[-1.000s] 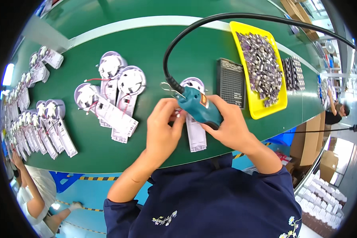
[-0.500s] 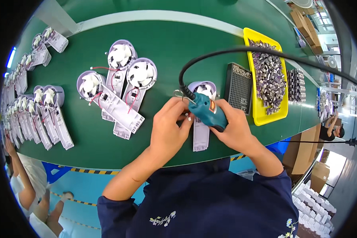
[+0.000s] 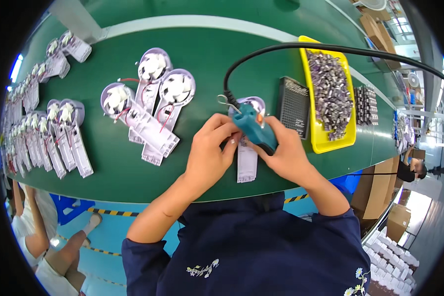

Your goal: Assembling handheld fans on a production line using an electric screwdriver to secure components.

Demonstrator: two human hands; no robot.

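- head view: the right hand [image 3: 286, 155] has its fingers wrapped around one teal electric screwdriver [image 3: 255, 129], its black cable [image 3: 301, 47] running far and right.
- the left hand [image 3: 209, 155] pinches its fingers together at the tool's tip, over one white fan unit [image 3: 247, 160] lying near the belt's [image 3: 207, 54] near edge.
- three white fan units [image 3: 148, 108] lie to the left.
- one yellow tray [image 3: 325, 143] of metal parts and one black block [image 3: 293, 106] sit to the right.
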